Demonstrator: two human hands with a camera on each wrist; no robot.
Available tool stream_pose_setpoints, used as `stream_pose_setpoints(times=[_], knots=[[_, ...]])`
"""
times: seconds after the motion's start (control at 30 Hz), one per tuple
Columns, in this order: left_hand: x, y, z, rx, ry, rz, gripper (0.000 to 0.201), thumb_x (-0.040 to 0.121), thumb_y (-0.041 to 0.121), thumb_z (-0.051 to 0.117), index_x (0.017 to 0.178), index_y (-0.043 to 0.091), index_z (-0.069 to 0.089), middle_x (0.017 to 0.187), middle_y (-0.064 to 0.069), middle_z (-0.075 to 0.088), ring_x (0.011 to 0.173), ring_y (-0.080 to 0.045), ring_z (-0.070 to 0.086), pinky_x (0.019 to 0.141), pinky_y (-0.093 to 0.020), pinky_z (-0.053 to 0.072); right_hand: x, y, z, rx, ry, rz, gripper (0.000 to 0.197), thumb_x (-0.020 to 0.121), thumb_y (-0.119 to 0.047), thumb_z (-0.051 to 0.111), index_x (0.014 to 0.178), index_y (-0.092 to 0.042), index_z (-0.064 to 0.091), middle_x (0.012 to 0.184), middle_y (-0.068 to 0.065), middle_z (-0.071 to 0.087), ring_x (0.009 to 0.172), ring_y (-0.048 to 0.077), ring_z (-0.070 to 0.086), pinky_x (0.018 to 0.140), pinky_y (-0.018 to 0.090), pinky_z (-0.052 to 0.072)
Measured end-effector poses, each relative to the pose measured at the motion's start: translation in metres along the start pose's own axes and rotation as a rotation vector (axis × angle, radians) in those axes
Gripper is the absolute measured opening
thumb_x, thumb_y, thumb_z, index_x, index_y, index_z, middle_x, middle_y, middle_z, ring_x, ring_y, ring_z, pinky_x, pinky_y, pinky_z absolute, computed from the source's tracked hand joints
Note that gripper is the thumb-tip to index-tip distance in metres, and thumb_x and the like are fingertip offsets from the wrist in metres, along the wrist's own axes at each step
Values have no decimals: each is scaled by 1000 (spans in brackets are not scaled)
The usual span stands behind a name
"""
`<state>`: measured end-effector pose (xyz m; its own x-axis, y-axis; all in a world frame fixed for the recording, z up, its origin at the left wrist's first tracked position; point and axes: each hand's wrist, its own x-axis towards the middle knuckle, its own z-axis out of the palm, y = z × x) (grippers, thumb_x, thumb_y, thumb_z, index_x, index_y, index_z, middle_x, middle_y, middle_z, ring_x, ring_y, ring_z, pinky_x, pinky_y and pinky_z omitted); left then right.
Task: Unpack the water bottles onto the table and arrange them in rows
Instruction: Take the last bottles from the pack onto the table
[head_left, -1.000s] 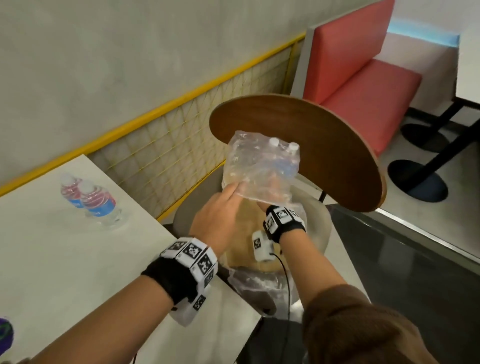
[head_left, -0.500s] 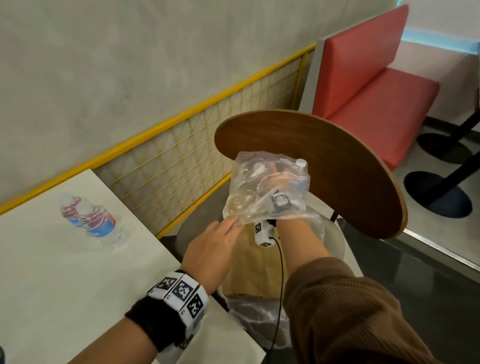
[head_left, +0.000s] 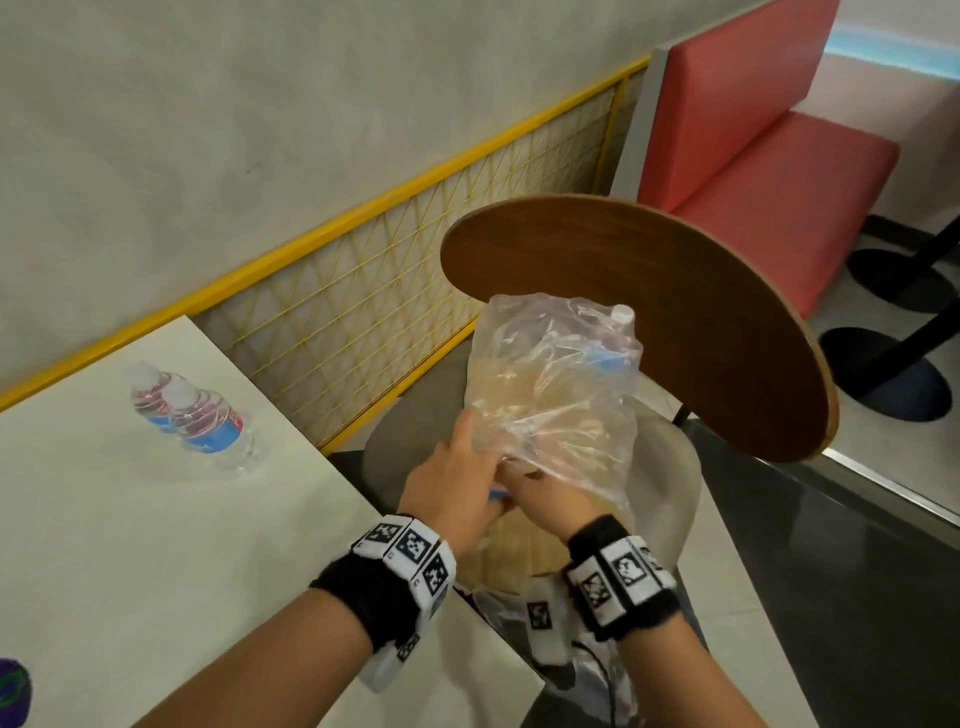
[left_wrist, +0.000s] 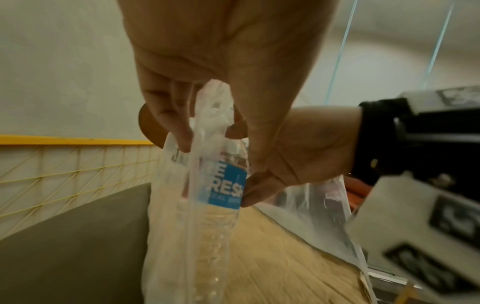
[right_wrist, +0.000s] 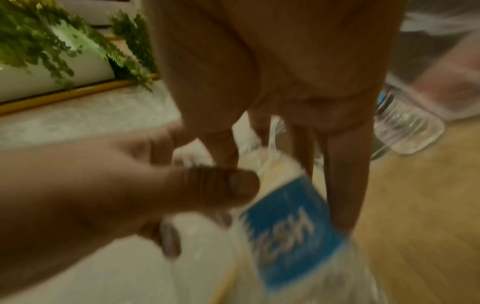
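Hands at frame centre: left hand (head_left: 457, 488) pinches plastic wrap (head_left: 556, 395), right hand (head_left: 540, 493) grips bottle (left_wrist: 221, 185); next, pull it free.

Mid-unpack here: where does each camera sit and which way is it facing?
Head: worn high, facing down at both hands on the plastic wrap; forearms show.
Left wrist: along the left hand gripping the wrap; the right hand pinches the bottle.
Right wrist: along the right hand's fingers, blurred.
Shared: both wrist views show the bottle's blue label.
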<state>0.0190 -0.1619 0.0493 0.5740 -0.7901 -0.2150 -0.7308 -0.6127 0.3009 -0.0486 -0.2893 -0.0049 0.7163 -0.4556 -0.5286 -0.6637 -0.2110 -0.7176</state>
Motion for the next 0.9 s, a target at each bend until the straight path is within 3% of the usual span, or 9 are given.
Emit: stream_pose_setpoints(times=[0.1,0.23,0.3,0.43,0.53,0.6,0.73,0.83,0.9], knots=[[8,0,6,9,-13,-29,48,85,45,62,127,28,46,151,3,14,110,-24,54,83,-40,54,-8,-1,-15,109,-128,15,33,93,-18,54,126,-21,55,112,-9,56,108,13,54,74,10,44],[21,-5,4,23,-45,-25,49,88,39,59,130,25,38,133,-4,34,99,-27,58,79,-37,52,2,-11,-25,143,-17,37,31,90,-21,57,122,-21,56,121,0,59,105,15,55,94,32,48],[23,-6,1,20,-49,-25,49,86,36,61,127,23,38,125,-4,37,92,-27,59,74,-36,51,19,-19,-37,101,158,99,26,95,-27,53,120,-19,52,112,-2,56,98,11,53,86,22,44],[17,0,5,41,-114,7,58,79,38,66,125,17,37,124,-3,34,87,-24,57,65,-34,48,54,-30,-47,91,400,212,51,96,-25,49,142,-10,33,146,11,38,133,24,40,85,1,40],[15,1,7,45,-102,25,50,80,37,66,119,16,43,127,-2,31,87,-22,55,63,-31,44,52,-35,-51,-172,512,103,53,92,-34,53,137,-10,39,139,13,47,128,30,45,107,40,36],[15,0,6,45,-120,27,49,79,34,66,119,16,44,131,-3,29,93,-24,56,68,-34,49,60,-34,-51,-335,510,72,52,93,-35,51,137,-11,39,138,13,48,126,31,46,104,46,37],[15,5,9,55,-153,61,50,80,29,67,119,15,40,127,-6,31,99,-30,54,71,-38,47,70,-31,-56,-366,463,205,50,99,-25,40,146,-13,28,147,13,37,133,32,39,99,32,46],[15,6,13,44,-150,91,52,81,30,67,121,14,38,129,-6,30,102,-30,52,70,-37,44,60,-28,-61,-474,450,156,52,98,-32,37,145,-13,26,149,16,32,135,34,35,109,46,36],[16,3,14,42,-123,111,55,81,30,67,124,14,38,133,-6,30,104,-30,53,75,-38,47,62,-31,-64,-179,469,220,50,100,-31,35,144,-11,24,150,16,28,127,26,39,95,26,48]])
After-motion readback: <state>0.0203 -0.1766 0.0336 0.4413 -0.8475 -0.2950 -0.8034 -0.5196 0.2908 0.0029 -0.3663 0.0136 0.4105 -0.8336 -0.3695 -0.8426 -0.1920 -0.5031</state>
